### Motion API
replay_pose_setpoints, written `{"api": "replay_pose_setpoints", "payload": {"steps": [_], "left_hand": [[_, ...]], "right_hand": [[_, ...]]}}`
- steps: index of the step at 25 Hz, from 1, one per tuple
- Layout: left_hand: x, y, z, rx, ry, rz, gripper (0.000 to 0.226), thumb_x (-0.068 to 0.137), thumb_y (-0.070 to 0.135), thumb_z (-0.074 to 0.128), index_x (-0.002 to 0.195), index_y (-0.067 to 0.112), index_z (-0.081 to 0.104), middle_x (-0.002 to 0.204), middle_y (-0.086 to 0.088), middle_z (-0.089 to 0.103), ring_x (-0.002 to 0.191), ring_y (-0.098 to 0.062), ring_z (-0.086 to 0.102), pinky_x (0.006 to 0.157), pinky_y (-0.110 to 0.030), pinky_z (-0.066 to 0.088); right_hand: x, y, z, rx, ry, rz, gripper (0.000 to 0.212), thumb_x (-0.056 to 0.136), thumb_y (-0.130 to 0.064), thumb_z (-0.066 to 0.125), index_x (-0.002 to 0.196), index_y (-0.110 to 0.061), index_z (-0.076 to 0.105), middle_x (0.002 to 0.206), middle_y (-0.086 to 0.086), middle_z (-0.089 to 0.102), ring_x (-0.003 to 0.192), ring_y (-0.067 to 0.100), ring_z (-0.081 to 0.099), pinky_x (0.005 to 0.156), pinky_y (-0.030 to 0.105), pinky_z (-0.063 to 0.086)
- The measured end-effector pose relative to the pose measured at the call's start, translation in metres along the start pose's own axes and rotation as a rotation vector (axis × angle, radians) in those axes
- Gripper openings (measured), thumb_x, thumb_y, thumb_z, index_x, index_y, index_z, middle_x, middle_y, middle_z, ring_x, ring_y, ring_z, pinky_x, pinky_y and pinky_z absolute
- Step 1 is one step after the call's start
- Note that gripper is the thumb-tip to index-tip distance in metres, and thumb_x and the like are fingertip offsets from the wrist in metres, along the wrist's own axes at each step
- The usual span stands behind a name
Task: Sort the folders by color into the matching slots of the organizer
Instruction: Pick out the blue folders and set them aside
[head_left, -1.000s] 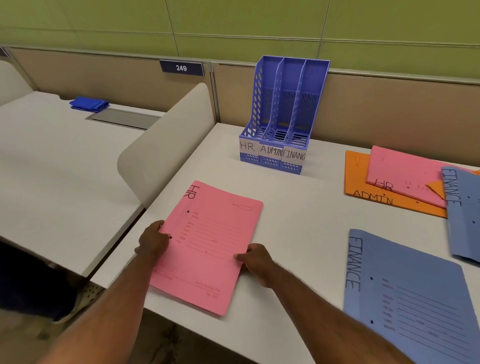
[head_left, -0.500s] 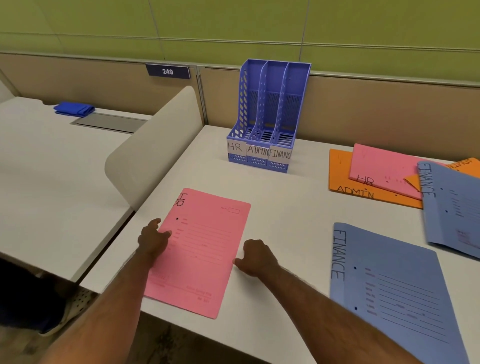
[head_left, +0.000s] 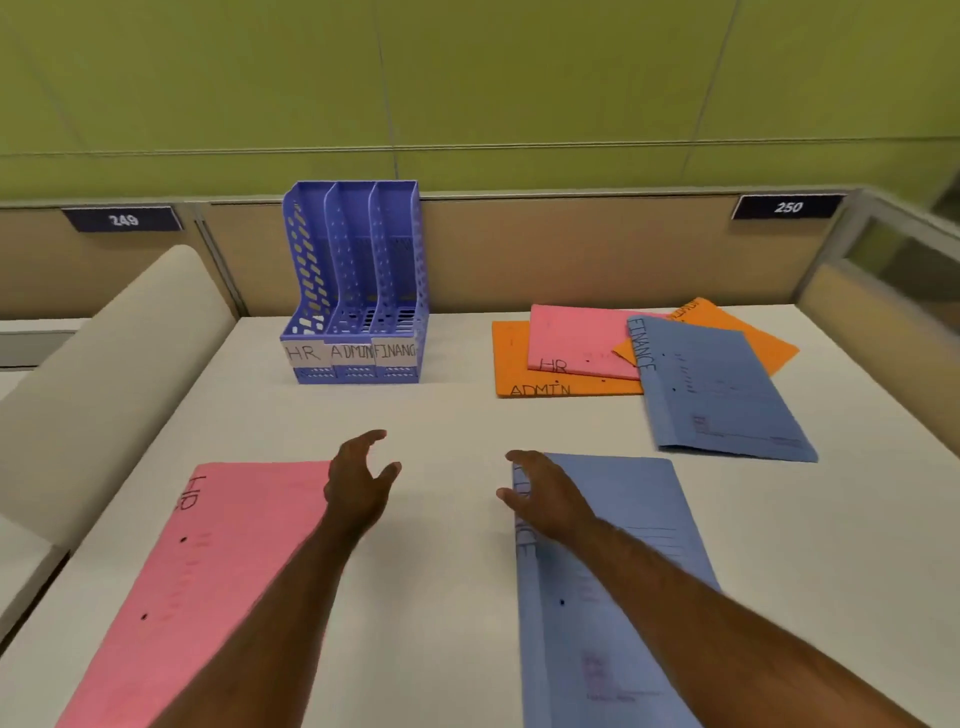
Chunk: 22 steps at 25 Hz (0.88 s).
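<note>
Both hands, left hand (head_left: 361, 483) and right hand (head_left: 545, 496), hover empty with fingers spread, between the near pink folder (head_left: 208, 571) and near blue folder (head_left: 608, 597).

Both hands are hovering empty, fingers spread: left hand (head_left: 361, 480) at the near pink folder's (head_left: 208, 587) right edge, right hand (head_left: 543, 499) over the near blue folder's (head_left: 613, 597) far-left corner. Organizer (head_left: 358, 283) is standing far left; mixed folder pile (head_left: 649, 358) is lying far right.
</note>
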<state>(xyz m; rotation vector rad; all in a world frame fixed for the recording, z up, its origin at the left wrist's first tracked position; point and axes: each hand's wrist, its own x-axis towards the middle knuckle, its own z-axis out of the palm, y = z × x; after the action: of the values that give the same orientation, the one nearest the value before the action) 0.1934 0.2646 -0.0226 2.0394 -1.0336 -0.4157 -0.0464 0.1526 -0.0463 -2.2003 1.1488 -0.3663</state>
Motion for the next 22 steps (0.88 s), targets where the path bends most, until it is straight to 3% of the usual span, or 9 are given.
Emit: {"api": "replay_pose_setpoints", "payload": {"steps": [3, 6, 11, 22], "left_hand": [[0.012, 0.046, 0.052, -0.003, -0.107, 0.074, 0.049, 0.084, 0.017, 0.072, 0.13, 0.019, 0.054, 0.138, -0.008, 0.052, 0.127, -0.029, 0.047, 0.106, -0.049, 0.039], [0.023, 0.091, 0.104, -0.008, -0.178, 0.128, 0.051, 0.085, 0.018, 0.071, 0.133, 0.018, 0.052, 0.142, -0.008, 0.049, 0.13, -0.029, 0.045, 0.107, -0.049, 0.039], [0.038, 0.159, 0.19, -0.028, -0.268, 0.165, 0.053, 0.087, 0.019, 0.069, 0.136, 0.015, 0.049, 0.144, -0.01, 0.047, 0.132, -0.029, 0.043, 0.108, -0.052, 0.038], [0.055, 0.238, 0.329, -0.029, -0.406, 0.105, 0.057, 0.088, 0.018, 0.068, 0.139, 0.012, 0.045, 0.145, -0.009, 0.042, 0.134, -0.025, 0.04, 0.111, -0.046, 0.036]], "right_hand": [[0.0, 0.056, -0.053, 0.068, 0.073, 0.089, 0.064, 0.09, -0.031, 0.063, 0.145, -0.015, 0.035, 0.153, 0.004, 0.035, 0.139, 0.019, 0.035, 0.112, 0.025, 0.027], [0.001, 0.111, -0.098, 0.06, 0.163, 0.14, 0.063, 0.089, -0.03, 0.065, 0.143, -0.014, 0.039, 0.152, 0.004, 0.037, 0.138, 0.019, 0.037, 0.107, 0.02, 0.027], [0.007, 0.199, -0.164, 0.09, 0.297, 0.251, 0.062, 0.085, -0.022, 0.071, 0.138, -0.008, 0.044, 0.145, 0.008, 0.043, 0.132, 0.025, 0.043, 0.109, 0.035, 0.038], [0.022, 0.34, -0.244, 0.077, 0.363, 0.364, 0.067, 0.085, -0.02, 0.07, 0.141, -0.003, 0.04, 0.146, 0.014, 0.043, 0.133, 0.031, 0.043, 0.109, 0.042, 0.038]]}}
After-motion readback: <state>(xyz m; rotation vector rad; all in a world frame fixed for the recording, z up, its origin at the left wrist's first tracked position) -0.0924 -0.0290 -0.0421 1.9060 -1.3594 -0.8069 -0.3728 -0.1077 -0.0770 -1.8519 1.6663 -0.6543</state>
